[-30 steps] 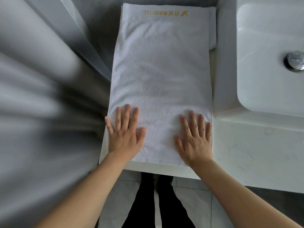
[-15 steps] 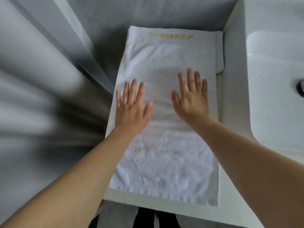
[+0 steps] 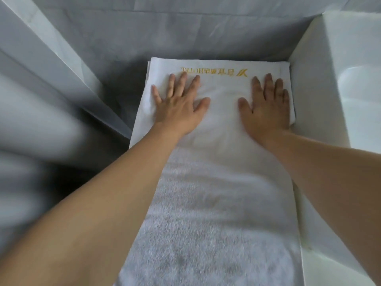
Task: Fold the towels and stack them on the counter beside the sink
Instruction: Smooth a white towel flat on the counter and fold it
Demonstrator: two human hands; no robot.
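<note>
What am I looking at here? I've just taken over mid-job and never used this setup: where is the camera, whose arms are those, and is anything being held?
There is no machine here: the arms belong to a person, and the one picture comes from a wide-angle camera worn on their head, looking forward and down. The left hand and right hand both lie flat, fingers straight, on a white towel spread lengthwise on the white counter. Nothing is gripped; the palms only press the cloth. Near the fingertips, at the towel's far end, runs gold lettering, upside down from this view. An edge of more white cloth shows under that far end. To the right is the white sink. Grey tiled walls stand behind and to the left.
</note>
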